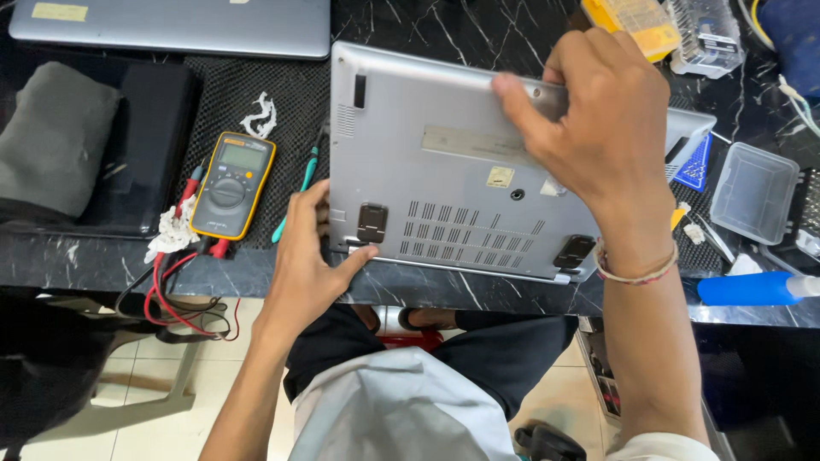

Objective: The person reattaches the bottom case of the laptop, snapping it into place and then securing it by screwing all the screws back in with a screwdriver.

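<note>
Head view: left hand [309, 256] grips the upturned silver laptop's [453, 188] near-left corner; right hand [594, 119] clasps its far edge.

1. A black marble surface [478, 294] with white veins spans the upper frame.
2. A dark mesh mat [231, 102] covers its middle part.
3. Pale cream floor tiles [154, 435] show at lower left.
4. A light plastic chair leg [184, 376] stands on the tiles at lower left.
5. Even light falls from above, with soft shadows.
</note>
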